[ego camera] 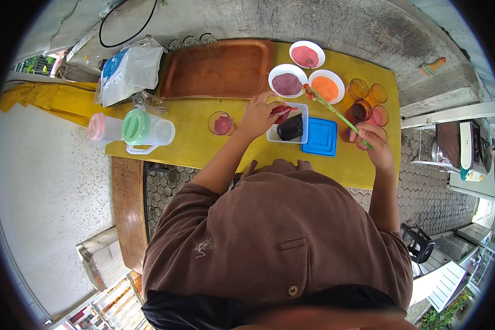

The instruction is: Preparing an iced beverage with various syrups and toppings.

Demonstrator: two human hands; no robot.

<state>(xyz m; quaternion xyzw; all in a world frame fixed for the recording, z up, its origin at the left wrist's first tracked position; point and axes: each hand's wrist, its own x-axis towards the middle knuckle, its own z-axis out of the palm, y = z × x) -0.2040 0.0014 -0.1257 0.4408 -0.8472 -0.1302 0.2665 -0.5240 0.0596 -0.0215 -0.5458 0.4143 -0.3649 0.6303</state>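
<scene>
My left hand (256,115) grips a small dark red packet (281,114) over a clear plastic tub (274,137). A black plastic bundle (291,128) lies inside that tub. Beside it is a square blue lid (319,137). My right hand (374,143) holds a long green stick-like tool (338,115). Its red and orange end reaches between a white bowl of purple powder (287,83) and one of orange powder (325,88). Behind them stands a bowl of pink powder (305,56) with a spoon in it. Left of my left hand is a glass with pink contents (222,124).
Several tinted glasses (358,110) crowd the yellow table's (189,144) right end. A brown tray (220,74) lies at the back near upturned glasses (191,42). Pitchers with green (138,126) and pink (97,127) lids and a plastic bag (126,74) occupy the left.
</scene>
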